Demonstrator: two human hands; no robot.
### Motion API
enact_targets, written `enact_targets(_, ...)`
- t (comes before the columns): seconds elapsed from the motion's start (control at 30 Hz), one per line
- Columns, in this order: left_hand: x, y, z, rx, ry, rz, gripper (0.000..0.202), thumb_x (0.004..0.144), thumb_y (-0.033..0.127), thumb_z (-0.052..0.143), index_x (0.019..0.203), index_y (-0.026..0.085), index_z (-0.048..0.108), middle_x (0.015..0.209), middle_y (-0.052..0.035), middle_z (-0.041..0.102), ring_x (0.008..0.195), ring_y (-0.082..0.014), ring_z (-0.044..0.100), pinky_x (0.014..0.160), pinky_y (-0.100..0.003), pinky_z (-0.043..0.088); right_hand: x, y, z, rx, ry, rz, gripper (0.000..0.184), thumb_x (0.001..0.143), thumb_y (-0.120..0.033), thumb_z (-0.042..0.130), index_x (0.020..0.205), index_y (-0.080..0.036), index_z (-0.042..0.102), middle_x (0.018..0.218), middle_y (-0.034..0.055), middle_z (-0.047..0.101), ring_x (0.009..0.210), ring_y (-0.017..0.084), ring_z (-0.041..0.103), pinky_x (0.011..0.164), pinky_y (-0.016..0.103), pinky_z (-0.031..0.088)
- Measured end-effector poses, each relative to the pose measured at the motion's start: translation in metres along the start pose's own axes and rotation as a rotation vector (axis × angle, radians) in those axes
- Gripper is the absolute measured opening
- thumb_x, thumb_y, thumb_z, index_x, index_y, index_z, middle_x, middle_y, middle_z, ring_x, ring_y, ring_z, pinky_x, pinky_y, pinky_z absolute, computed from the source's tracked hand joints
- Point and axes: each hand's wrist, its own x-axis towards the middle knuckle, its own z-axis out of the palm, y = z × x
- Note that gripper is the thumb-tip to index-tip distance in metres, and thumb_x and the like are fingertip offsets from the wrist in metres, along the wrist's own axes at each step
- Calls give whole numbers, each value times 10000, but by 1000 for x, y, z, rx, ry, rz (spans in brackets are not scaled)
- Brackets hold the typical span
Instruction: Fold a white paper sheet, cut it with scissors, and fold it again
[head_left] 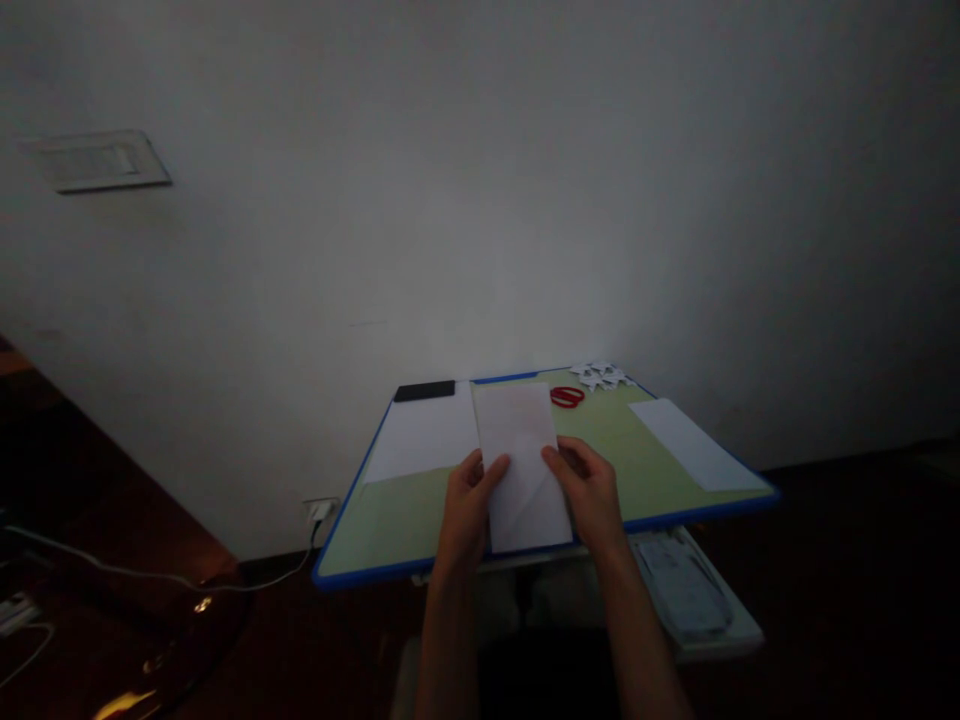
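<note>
Between both hands a narrow white sheet of paper (521,440) is held up over the front of the table, its long side pointing away from me. My left hand (469,500) pinches its left edge, thumb on top and fingers behind. On the opposite edge my right hand (589,490) grips in the same way. A faint diagonal line crosses the lower part of the paper. Just past its upper right corner lie scissors with red handles (568,397); their blades are hidden behind the sheet.
The light green tabletop (409,525) has a blue rim. At back left, a dark flat object (424,391) rests on white paper (420,435). Folded white paper pieces (600,376) sit at back right, near a white strip (694,445). Below right is an open drawer (697,590).
</note>
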Motion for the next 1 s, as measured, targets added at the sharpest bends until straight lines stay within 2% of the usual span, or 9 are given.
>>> enact_targets(0.1,1,-3,-1,55,-68,-8,455,692,339,958,1065,136,796,1005,-141,846,823,-263,789,776,-342,616,5,3,-1,50,122,-28,342,750,-461,883,941,-211,750,907,47,819,826,237,734,769,349,569)
enact_targets(0.2,3,-5,-4,110,-17,40,360,685,307,956,978,154,814,979,-111,850,847,-240,782,790,-307,593,8,4,-2,112,189,-35,365,739,-454,865,949,-228,671,911,38,818,828,238,749,786,363,579)
enact_targets(0.3,4,-5,-6,130,13,65,312,689,314,950,937,167,830,956,-89,851,834,-217,768,771,-277,567,7,3,-1,148,175,-25,445,672,-395,902,995,-241,638,958,35,823,847,253,765,793,383,598)
enact_targets(0.47,2,-3,-3,167,-53,33,329,665,352,961,878,127,851,899,-126,840,781,-234,750,724,-289,554,2,3,1,137,130,71,518,610,-359,965,1042,-187,735,947,92,835,817,298,775,737,427,625)
enact_targets(0.57,2,-1,-2,161,-39,40,388,700,380,943,990,143,840,894,-110,836,789,-231,747,708,-280,545,3,8,0,136,157,67,437,650,-406,948,959,-159,762,950,121,840,825,300,780,736,421,630)
enact_targets(0.67,2,-1,-2,167,-33,45,466,718,390,928,1098,147,807,816,-78,810,709,-199,713,613,-246,505,6,13,-3,139,205,40,425,736,-468,887,1004,-160,769,988,115,840,871,295,783,758,411,635)
enact_targets(0.8,4,-3,-4,184,-6,68,436,679,392,944,1000,138,794,746,-43,759,551,-126,590,480,-210,415,9,17,-6,142,203,12,408,806,-493,820,1049,-166,798,1052,127,832,1038,332,766,885,472,630)
enact_targets(0.93,7,-7,-4,172,-19,73,364,663,414,946,791,125,765,631,-25,685,514,-105,547,486,-206,419,9,15,-10,63,92,-234,347,863,-336,745,1191,-247,815,1407,98,717,1370,317,612,1167,517,472)
enact_targets(1.0,9,-8,-3,162,-9,76,373,668,434,939,776,125,760,628,-24,676,523,-108,554,496,-207,439,7,13,-13,-46,9,-360,360,886,-254,687,1219,-299,816,1523,65,629,1460,299,528,1217,508,419)
